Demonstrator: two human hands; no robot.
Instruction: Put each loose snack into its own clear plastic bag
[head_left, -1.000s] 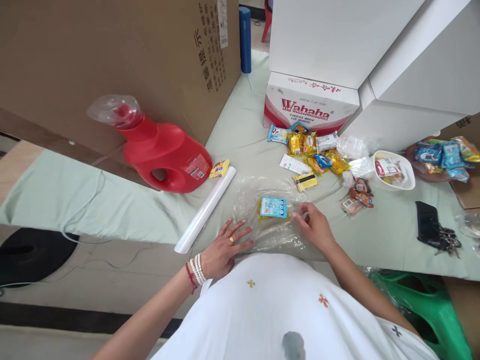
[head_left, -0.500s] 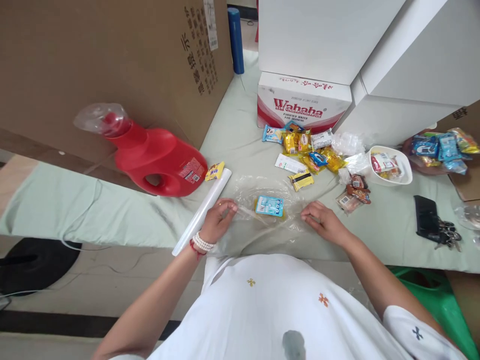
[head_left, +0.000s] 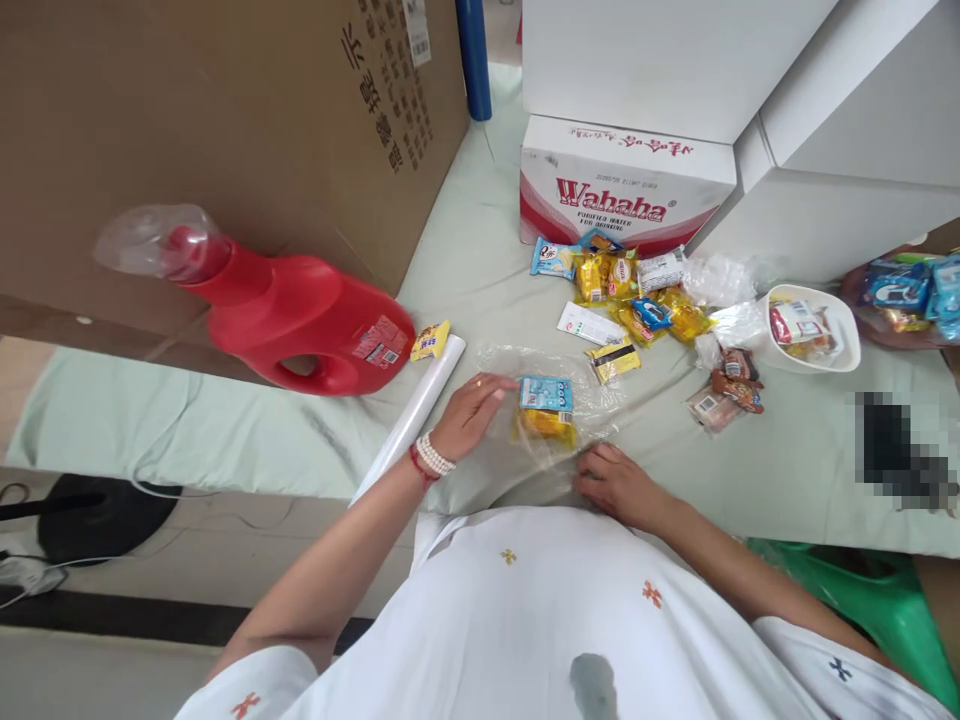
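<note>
Clear film (head_left: pixel 600 405) nearest me, my right hand (head_left: pixel 619 485) curled at its edge; left hand (head_left: pixel 471 410) reaching the packets. Can't tell if either grips. Yellow packet (head_left: pixel 547 427) and blue packet (head_left: pixel 546 393) overlap amid the film, its closure unclear; farther, snacks (head_left: pixel 600 278) lie outside it.
</note>
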